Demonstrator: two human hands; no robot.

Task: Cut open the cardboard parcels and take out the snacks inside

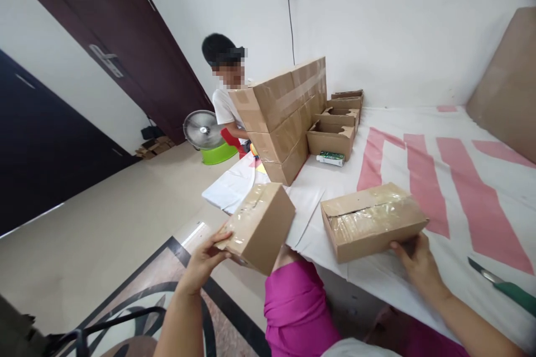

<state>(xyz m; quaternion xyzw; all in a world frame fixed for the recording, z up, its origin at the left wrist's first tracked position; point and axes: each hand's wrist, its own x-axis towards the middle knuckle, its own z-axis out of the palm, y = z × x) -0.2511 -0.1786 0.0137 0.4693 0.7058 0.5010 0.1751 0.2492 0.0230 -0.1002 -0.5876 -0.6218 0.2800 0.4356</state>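
A taped cardboard box (pixel 268 234) is tilted over the near-left edge of the table, with my left hand (pixel 207 256) closed on its lower left end. The fingers lie on its taped top and the thumb is at its side. My right hand (pixel 416 265) grips the near right corner of a second taped cardboard box (pixel 372 234), whose top flaps show a dark seam under clear tape. Some fingers of this hand are hidden behind the box. Whether the second box rests on the table or is raised slightly, I cannot tell.
Stacked taped boxes (pixel 288 117) stand across the table, with open boxes (pixel 333 136) and a small green-and-white carton (pixel 330 158) beside them. A green-handled knife (pixel 502 284) lies at right on the striped cloth (pixel 456 178). Behind the stack sits a person (pixel 226 106) near a fan (pixel 204 129).
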